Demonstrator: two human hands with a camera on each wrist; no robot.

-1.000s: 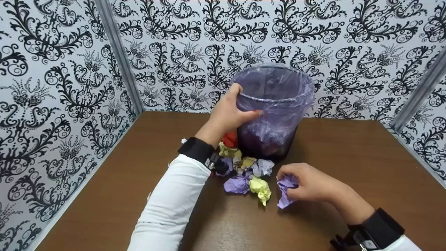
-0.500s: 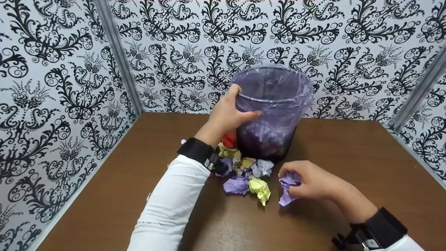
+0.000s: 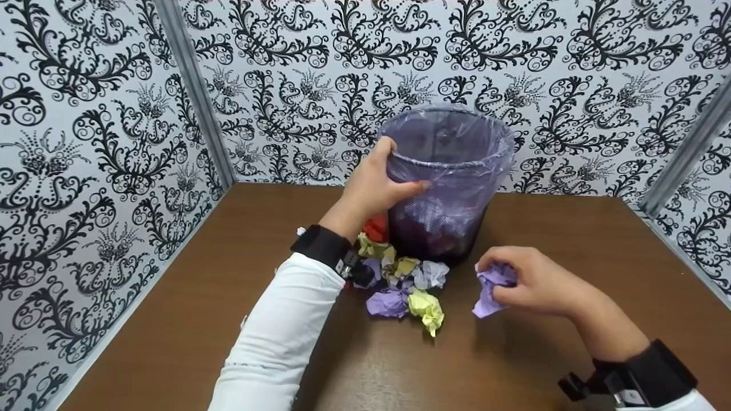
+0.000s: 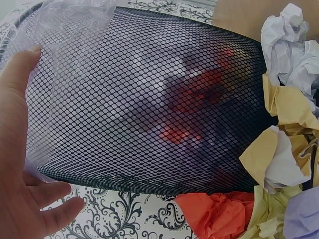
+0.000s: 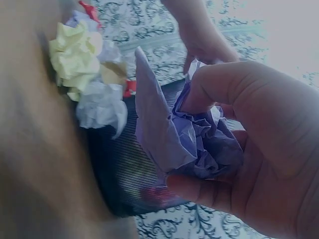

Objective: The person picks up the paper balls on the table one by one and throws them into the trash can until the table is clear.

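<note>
A black mesh wastebasket (image 3: 442, 194) with a clear purple liner stands at the back of the brown table (image 3: 228, 319). My left hand (image 3: 374, 185) grips its rim on the left side; the left wrist view shows the mesh wall (image 4: 149, 99) with red paper inside. My right hand (image 3: 528, 279) holds a crumpled purple paper ball (image 3: 490, 291) just above the table, right of the basket's foot. In the right wrist view the fingers (image 5: 234, 89) curl round that ball (image 5: 189, 144).
A heap of crumpled papers (image 3: 405, 279), purple, yellow, white and red, lies in front of the basket's base. Patterned black-and-white walls (image 3: 103, 142) close in the table on the left, back and right.
My right hand has lifted the purple paper ball off the table and moved it right and slightly toward the basket. The left hand has stayed on the rim.
</note>
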